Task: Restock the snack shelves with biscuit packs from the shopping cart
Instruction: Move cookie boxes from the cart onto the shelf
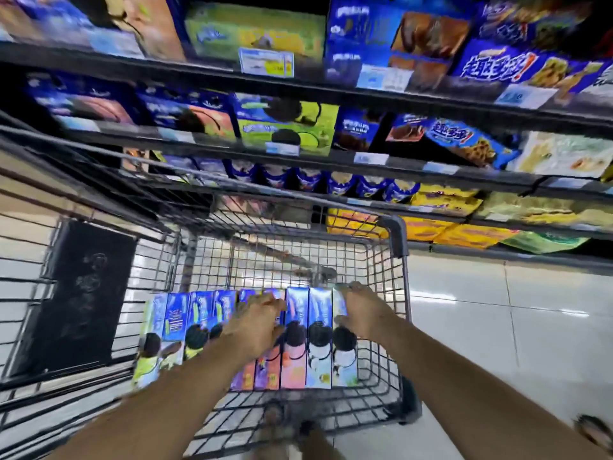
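Floor: pale glossy tiles (497,310), right of the cart.
Shelves (331,88): dark tiers on the far side, stocked with blue, green and yellow boxes.
Shopping cart (396,234): wire, near, below the shelves.
Biscuit packs (320,360): standing in a row inside the cart.
Left hand (262,323): on mid-row; grip blurred, cannot tell.
Right hand (361,313): fingers curled round the row's right end.

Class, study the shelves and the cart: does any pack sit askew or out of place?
Yes. On the middle shelf, a blue chocolate-chip cookie pack lies slanted, unlike the squared boxes beside it. The biscuit packs in the cart stand in a neat row.
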Tool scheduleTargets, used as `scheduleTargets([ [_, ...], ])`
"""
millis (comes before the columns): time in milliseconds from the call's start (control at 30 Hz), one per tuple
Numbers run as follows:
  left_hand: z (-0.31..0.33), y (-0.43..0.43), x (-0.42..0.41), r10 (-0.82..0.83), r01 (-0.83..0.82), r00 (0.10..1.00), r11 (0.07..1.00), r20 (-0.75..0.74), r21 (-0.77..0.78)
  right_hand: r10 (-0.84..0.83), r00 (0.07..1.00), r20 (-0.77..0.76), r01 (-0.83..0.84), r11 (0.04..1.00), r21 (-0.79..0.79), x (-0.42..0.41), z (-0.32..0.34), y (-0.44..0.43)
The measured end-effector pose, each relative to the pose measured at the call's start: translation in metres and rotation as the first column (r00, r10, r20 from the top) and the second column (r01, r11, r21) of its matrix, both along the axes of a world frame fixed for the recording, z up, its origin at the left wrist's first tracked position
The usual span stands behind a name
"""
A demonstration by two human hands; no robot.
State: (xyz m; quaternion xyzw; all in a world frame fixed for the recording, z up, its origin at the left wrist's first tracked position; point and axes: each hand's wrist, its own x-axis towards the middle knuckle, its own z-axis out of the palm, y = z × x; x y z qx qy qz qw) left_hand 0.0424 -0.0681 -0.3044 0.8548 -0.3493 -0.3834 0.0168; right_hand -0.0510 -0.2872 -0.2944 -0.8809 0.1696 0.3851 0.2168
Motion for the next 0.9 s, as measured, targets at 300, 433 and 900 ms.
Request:
scheduleTargets([
  [300, -0.096, -0.034, -0.019, -0.129, 0.128, 0.992, 0.99, -0.003, -0.057, 0.152, 0.93, -0.333, -0.132, 0.988, 0.082, 0.049, -0.088, -0.051],
  [433, -0.12, -0.031, -0.028, -0.231, 0.237, 0.968, 0.97, 0.095, -0.058, 0.186, 0.891, -0.415, -0.135, 0.979, 0.151, 0.062, -0.112, -0.059],
  [900, -0.106, -0.033, -0.028, -0.19, 0.19, 0.981, 0.982, 0.033, -0.017, 0.011, 0.889, -0.458, 0.121, 0.959, 0.258, 0.064, -0.092, -0.052],
])
